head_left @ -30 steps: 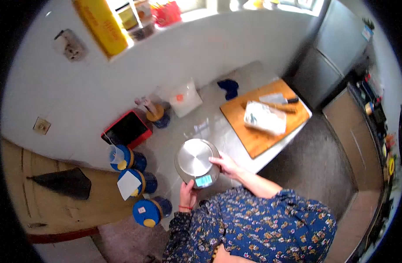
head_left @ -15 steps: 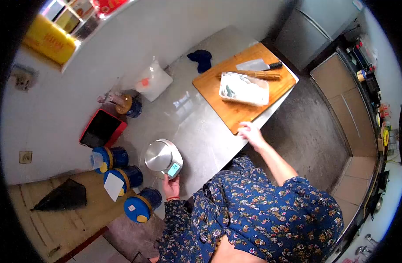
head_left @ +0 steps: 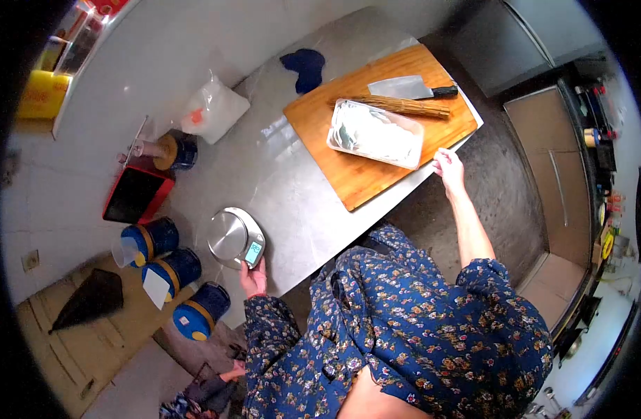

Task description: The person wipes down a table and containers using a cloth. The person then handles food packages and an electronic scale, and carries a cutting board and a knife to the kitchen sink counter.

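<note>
A round kitchen scale (head_left: 229, 236) with a lit display lies on the grey table (head_left: 278, 202). My left hand (head_left: 253, 277) touches the scale's front edge beside the display. My right hand (head_left: 448, 167) is by the near right edge of the wooden cutting board (head_left: 362, 183), its fingers partly curled; whether anything is between them is too small to tell. On the board stand a white plastic container (head_left: 376, 134) with pale contents, a bundle of brown sticks (head_left: 404, 106) and a cleaver (head_left: 403, 87) with a black handle.
Blue lidded jars (head_left: 210, 302) line the table's left end. Behind them are a red-framed tablet (head_left: 135, 195), another jar (head_left: 181, 149) and a white bag (head_left: 216, 112). A dark blue cloth (head_left: 305, 68) lies near the wall. Another person's hand (head_left: 234, 371) shows at the bottom left.
My right hand has left the scale and moved right to the cutting board's edge. My left hand stays at the scale, which now sits farther left in view. The view has shifted.
</note>
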`<state>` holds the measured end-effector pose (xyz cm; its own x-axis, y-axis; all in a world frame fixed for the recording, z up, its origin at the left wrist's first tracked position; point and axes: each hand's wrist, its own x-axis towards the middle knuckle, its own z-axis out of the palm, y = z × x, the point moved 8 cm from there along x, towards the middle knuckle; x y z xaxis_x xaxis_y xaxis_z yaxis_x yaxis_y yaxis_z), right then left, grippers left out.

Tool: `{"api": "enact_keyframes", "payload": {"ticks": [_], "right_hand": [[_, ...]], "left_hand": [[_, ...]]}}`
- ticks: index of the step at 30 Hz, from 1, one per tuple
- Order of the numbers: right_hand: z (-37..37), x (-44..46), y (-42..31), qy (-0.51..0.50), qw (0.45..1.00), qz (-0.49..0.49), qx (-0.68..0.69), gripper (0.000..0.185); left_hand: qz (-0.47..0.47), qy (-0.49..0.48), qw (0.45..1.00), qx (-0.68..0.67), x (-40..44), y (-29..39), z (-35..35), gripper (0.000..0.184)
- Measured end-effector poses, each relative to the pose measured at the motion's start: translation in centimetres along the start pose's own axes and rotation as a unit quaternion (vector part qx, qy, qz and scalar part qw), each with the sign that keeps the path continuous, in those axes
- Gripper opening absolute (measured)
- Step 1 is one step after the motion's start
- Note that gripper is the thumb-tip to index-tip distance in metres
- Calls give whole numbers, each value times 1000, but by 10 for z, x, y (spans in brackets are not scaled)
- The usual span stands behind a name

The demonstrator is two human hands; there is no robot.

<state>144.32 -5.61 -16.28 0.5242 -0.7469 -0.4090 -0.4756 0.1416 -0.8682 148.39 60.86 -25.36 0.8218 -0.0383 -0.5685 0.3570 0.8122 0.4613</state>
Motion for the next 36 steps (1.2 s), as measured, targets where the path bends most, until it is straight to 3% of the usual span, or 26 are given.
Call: {"api": "enact_keyframes", "payload": {"ticks": [2, 5, 8, 9, 12, 14, 20, 26, 27, 31, 34, 36], "right_hand": [[6, 7, -5, -55, 998, 36, 12, 41], [26, 9, -19, -136, 983, 77, -95, 51], [52, 5, -5, -242, 950, 80, -183, 42], [58, 7, -1, -250, 955, 45, -152, 34], [55, 5, 8, -211, 974, 4, -84, 26], [49, 17, 18, -185, 968, -92, -143, 23], [50, 1, -9, -158, 982, -30, -100, 24], [-15, -20, 15, -75, 986, -94, -113, 22], [-21, -39, 3, -71, 994, -29, -77, 21], [-45, -44, 10, -68, 989, -9, -127, 19], [-46, -32, 30, -120, 976, -14, -181, 19], [-41, -26, 31, -143, 964, -32, -223, 19]], "left_hand": [[-14, 28, 999, 14, -4, -4, -2, 35], [-15, 139, 988, 73, -3, -11, -20, 32], [-21, 193, 975, 109, -7, 1, -38, 31], [3, 192, 972, 135, -8, 4, -27, 31], [5, 224, 961, 160, -7, 2, -25, 32], [4, 245, 952, 184, -5, 4, -25, 33], [3, 355, 896, 269, -12, 5, -22, 39], [-11, 322, 907, 273, 4, 3, -44, 35], [-11, 326, 904, 275, 2, 2, -45, 35], [-19, 307, 892, 332, 15, 4, -33, 36], [-48, 375, 843, 384, 4, 9, -32, 47], [-23, 383, 773, 505, 1, 16, -42, 47]]}}
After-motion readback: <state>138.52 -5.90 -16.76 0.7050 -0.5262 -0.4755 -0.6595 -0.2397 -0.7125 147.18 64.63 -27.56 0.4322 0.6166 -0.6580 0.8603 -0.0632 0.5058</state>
